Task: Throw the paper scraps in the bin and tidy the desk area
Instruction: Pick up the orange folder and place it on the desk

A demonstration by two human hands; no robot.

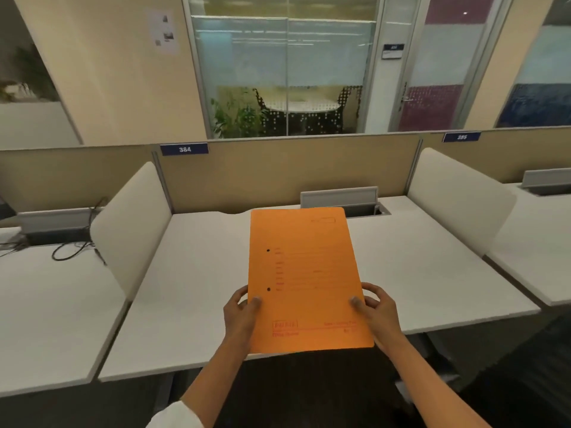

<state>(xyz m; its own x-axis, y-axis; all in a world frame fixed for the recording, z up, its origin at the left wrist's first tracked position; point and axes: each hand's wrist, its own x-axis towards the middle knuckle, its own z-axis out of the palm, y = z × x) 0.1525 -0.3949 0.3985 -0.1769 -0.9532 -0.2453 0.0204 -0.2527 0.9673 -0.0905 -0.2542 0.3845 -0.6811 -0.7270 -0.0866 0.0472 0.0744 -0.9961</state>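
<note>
Orange folder (304, 279): held over the white tabletop (417, 267), roughly centred on the workstation. Long axis runs away from the person, toward the beige partition (278, 174) at the back. The near short edge overhangs the front edge of the tabletop; the far short edge points at the partition, close to the open cable box (346, 200). Two punched holes sit along the left long edge. Red printed text lies near the bottom edge; too blurred to read. Whether the far part rests on the tabletop or is lifted clear, cannot tell.

Left hand (239, 316): closed on the folder's lower left edge, thumb on the upper face, fingers beneath.

Right hand (378, 313): closed on the lower right edge, thumb on top, fingers curled around the edge.

White side dividers (136, 223) stand at either side. A blue label (184, 149) reading 384 is fixed to the partition's top left. Black cables (71, 251) lie on the neighbouring tabletop to the left.
</note>
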